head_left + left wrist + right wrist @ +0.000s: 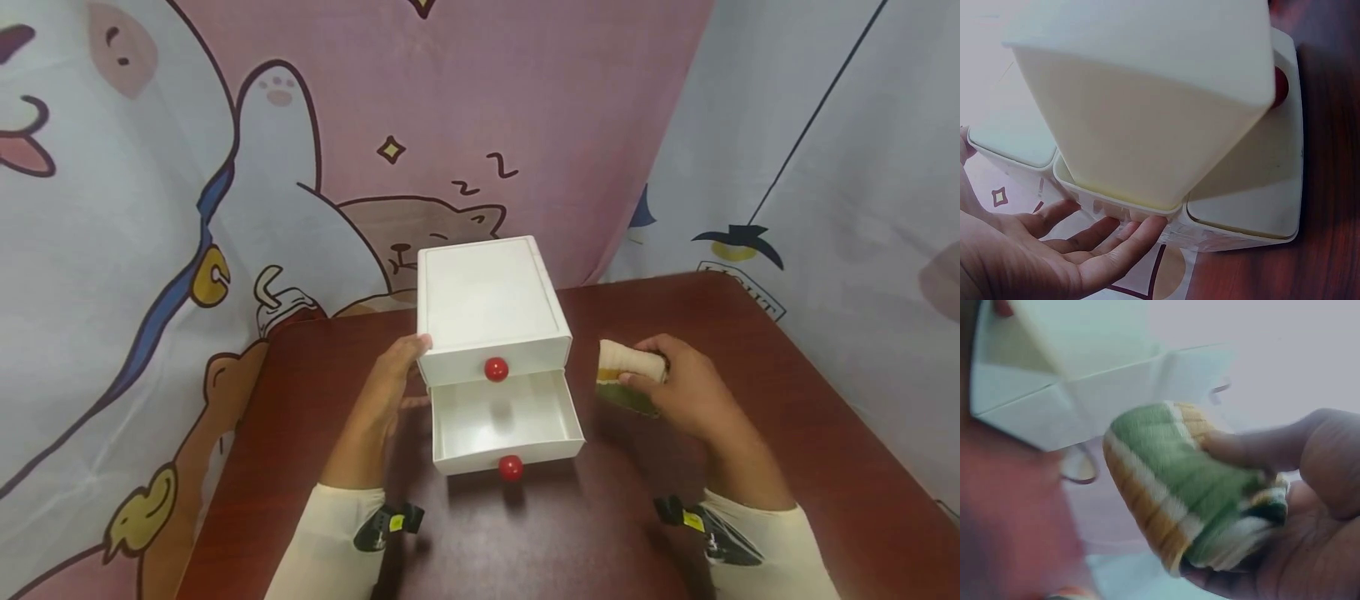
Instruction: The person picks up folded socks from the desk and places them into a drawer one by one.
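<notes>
A white drawer box (491,296) stands on the table, its middle drawer (498,417) pulled out and bare inside. My left hand (393,371) is at the box's left side, thumb by the upper front corner. In the left wrist view, the nearly straight fingers (1125,247) touch the side edge by the pulled-out drawer. To the right of the box, my right hand (686,387) holds a rolled striped cloth (630,367) above the table. Green, white and orange bands show on the cloth (1172,462) in the right wrist view, pinched between thumb and fingers.
Red round knobs (511,468) stick out from the drawer fronts. The dark red-brown table (300,450) extends around the box. Behind it and at both sides hangs a cartoon-printed curtain (525,108). Wrist cameras (386,525) are strapped over both cream sleeves.
</notes>
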The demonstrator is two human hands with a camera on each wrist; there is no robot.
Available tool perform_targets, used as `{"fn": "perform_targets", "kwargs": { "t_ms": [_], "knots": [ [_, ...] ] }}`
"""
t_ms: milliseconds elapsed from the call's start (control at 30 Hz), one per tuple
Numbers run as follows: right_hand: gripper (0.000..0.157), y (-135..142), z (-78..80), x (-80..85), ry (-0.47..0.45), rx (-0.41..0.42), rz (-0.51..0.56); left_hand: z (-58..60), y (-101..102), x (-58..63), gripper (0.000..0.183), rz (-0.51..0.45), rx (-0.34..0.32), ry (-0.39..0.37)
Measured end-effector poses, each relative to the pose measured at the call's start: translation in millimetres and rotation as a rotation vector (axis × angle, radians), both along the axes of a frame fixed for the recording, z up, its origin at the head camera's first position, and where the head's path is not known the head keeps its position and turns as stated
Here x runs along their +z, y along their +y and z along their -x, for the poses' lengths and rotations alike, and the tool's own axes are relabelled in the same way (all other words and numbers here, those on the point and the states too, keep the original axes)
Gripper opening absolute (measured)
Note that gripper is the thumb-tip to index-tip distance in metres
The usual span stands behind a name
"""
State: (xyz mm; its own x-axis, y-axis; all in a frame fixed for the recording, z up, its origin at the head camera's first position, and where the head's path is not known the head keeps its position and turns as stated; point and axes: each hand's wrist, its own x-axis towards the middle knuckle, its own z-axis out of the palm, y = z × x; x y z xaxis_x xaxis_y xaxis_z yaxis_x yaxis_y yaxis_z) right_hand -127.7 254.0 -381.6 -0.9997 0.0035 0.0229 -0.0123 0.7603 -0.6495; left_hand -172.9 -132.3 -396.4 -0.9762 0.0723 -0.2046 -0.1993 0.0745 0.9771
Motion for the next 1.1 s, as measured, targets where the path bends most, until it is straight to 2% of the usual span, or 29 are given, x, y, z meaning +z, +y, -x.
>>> {"fn": "perform_targets", "kwargs": {
  "t_ms": [100, 200, 300, 400, 533, 667, 1100],
  "knots": [
    [0.05, -1.7, -12.9, 13.4, 0.155, -0.04, 0.013, -0.3, -0.3, 0.1, 0.06, 0.014, 0.001, 0.004],
    [0.048, -7.1, -25.4, 23.3, 0.296, -0.032, 0.063, -0.7, -0.8, 0.0, 0.059, 0.019, 0.003, 0.009],
    [0.05, -17.9, -34.7, 29.5, 0.393, 0.026, 0.157, -0.8, -1.2, 0.4, 0.058, 0.014, 0.006, 0.012],
    [0.054, -32.8, -37.7, 30.2, 0.444, 0.115, 0.246, -0.5, -1.5, 0.5, 0.059, 0.011, 0.01, 0.012],
    [0.054, -52.8, -35.0, 23.3, 0.385, 0.232, 0.321, -0.2, -2.3, -0.8, 0.059, 0.004, 0.014, 0.004],
    [0.051, -67.1, -30.3, 15.1, 0.289, 0.303, 0.375, -0.7, -2.5, -2.3, 0.06, -0.002, 0.003, 0.004],
    [0.046, -80.3, -18.4, 6.5, 0.24, 0.34, 0.432, -0.7, -1.8, -1.1, 0.061, -0.002, -0.011, 0.006]
  ]
}}
